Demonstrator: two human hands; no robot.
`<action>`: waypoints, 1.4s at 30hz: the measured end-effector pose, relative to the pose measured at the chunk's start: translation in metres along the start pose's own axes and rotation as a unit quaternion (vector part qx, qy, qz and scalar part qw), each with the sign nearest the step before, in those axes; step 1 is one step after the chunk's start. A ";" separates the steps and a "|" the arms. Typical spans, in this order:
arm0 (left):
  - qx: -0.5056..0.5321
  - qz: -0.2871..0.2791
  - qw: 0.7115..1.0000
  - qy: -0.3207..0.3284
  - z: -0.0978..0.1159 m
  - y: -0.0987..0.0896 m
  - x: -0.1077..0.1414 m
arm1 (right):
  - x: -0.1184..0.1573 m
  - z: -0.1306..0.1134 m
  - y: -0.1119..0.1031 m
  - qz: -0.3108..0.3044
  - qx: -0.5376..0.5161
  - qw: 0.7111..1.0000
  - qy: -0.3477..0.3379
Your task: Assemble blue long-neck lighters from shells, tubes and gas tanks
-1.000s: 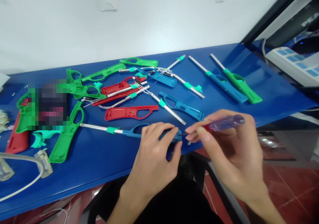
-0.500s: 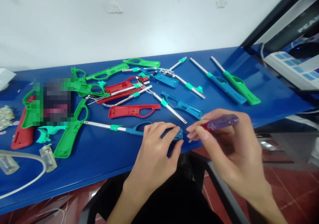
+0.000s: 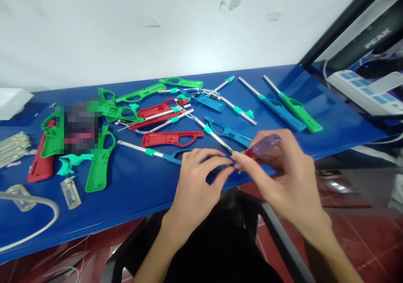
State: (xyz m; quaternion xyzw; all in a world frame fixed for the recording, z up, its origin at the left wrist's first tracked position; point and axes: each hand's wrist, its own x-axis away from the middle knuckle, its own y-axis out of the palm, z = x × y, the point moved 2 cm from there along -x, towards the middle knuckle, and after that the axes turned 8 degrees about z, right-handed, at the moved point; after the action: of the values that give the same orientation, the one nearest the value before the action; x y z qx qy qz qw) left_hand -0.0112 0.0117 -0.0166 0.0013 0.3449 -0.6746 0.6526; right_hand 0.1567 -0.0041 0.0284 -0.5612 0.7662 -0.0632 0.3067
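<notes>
Blue lighter casing [image 3: 172, 158], inside hidden

Probably a small workshop: opened lighter casings [image 3: 157, 139] strew a blue table [image 3: 132, 199], a screwdriver [image 3: 265, 144] above it.

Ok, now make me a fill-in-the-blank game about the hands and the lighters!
1. The hand that holds the screwdriver is the person's ____ one.
2. The long-nosed lighter under the left hand has a handle coloured ____.
3. The rightmost lighter on the table has a handle coloured ____.

Missing words: right; blue; green.
</notes>
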 end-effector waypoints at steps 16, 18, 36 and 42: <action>-0.012 -0.023 1.000 0.017 -0.002 -0.001 0.003 | -0.028 -0.032 -0.023 -0.029 0.066 0.978 -0.195; -0.014 -0.043 0.999 0.025 -0.003 -0.003 0.005 | -0.029 -0.031 -0.021 -0.008 0.078 0.981 -0.177; -0.029 -0.041 0.999 0.019 -0.006 0.004 0.006 | -0.026 -0.033 -0.016 0.002 0.093 0.981 -0.170; -0.025 -0.040 0.999 0.019 -0.008 0.005 0.007 | -0.023 -0.034 -0.018 -0.043 0.104 0.966 -0.234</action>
State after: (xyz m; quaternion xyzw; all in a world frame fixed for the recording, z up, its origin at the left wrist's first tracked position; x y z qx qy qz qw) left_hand -0.0114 0.0092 -0.0279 -0.0160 0.3739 -0.6913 0.6181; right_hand 0.1577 0.0014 0.0728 -0.5576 0.6374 -0.0227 0.5313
